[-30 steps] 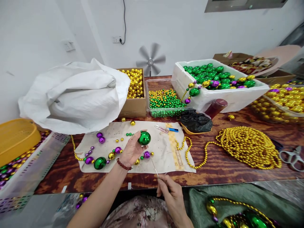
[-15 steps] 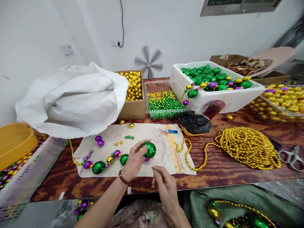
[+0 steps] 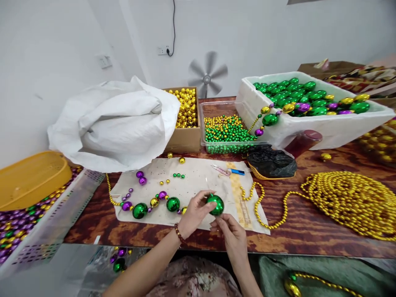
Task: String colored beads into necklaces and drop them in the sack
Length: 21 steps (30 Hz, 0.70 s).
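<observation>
A large shiny green ball [image 3: 215,205] is held between the thumb and fingers of my left hand [image 3: 196,211], above the pale cloth [image 3: 192,165]. Just below the ball, my right hand [image 3: 230,231] is closed in a pinch; what lies between its fingertips is too small to make out. Left of my hands, a string of green, purple and gold balls [image 3: 140,210] stretches over the cloth. Loose purple balls [image 3: 142,180] and small green beads [image 3: 178,175] lie behind it. A blue-handled tool [image 3: 237,171] rests at the cloth's right.
Behind the cloth stand a box of gold balls [image 3: 182,140], a clear bin of small beads [image 3: 229,144] and a white foam box [image 3: 334,132]. A black bag [image 3: 272,161] and coiled gold beads [image 3: 346,202] are at right. A perforated basket [image 3: 55,227] stands left.
The view has swung left, so objects appear further right. My right hand has come up closer to the green ball; the thin strand between them no longer shows.
</observation>
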Available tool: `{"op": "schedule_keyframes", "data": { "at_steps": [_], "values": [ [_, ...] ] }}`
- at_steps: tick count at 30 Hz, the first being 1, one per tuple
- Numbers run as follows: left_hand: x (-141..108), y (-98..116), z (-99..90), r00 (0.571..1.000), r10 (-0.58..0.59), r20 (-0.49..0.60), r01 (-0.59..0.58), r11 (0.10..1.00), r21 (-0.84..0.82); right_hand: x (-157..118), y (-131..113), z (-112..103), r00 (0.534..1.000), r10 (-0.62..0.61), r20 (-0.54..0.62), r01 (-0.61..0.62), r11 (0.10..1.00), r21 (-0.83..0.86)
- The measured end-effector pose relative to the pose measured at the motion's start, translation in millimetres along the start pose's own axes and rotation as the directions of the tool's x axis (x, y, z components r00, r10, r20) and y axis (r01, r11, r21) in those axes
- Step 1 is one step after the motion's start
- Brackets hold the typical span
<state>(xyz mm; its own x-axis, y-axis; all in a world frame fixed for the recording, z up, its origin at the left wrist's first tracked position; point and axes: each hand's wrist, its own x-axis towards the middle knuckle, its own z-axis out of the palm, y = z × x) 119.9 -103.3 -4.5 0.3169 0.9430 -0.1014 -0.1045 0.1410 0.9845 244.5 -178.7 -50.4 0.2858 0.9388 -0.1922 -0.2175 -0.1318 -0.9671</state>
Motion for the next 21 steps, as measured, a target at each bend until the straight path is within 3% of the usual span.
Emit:
{"op": "schedule_keyframes", "data": {
  "at_steps": [2,4,5,7,10,12,15,21],
  "values": [
    [6.0,-0.2,-12.9,0.997,0.048,0.056,-0.057,0.983,0.174,3.7,-0.6,0.3,1.000,-0.014,-0.017,0.014,1.000,0.008],
    [18.4,2.2,-39.5,0.993,0.118,0.000,-0.107,0.900,0.423,6.9,-1.7,-1.1,0.999,-0.011,-0.044,0.012,1.000,0.016],
    [26.0,3.7,-57.1,0.988,0.145,-0.060,-0.088,0.827,0.556,8.3,-2.0,-2.3,0.998,-0.003,-0.057,0.004,1.000,0.020],
    [41.1,6.0,-95.6,0.968,0.187,-0.168,0.032,0.568,0.822,10.7,-1.8,-5.0,0.997,0.019,-0.074,-0.017,1.000,0.025],
    [55.7,4.6,-142.7,0.961,0.168,-0.222,0.122,0.462,0.878,12.6,0.2,-7.2,0.997,0.038,-0.073,-0.036,0.999,0.030],
    [59.4,0.7,-158.9,0.965,0.142,-0.218,0.131,0.457,0.880,12.8,1.6,-7.0,0.997,0.039,-0.068,-0.036,0.999,0.036],
    [61.7,-4.7,-165.4,0.970,0.121,-0.211,0.130,0.477,0.869,11.9,3.4,-6.4,0.997,0.036,-0.069,-0.033,0.999,0.038],
    [65.3,6.8,-148.8,0.963,0.127,-0.236,0.092,0.670,0.737,7.4,2.1,-6.2,1.000,0.021,-0.023,-0.021,1.000,-0.014]
  ]
}}
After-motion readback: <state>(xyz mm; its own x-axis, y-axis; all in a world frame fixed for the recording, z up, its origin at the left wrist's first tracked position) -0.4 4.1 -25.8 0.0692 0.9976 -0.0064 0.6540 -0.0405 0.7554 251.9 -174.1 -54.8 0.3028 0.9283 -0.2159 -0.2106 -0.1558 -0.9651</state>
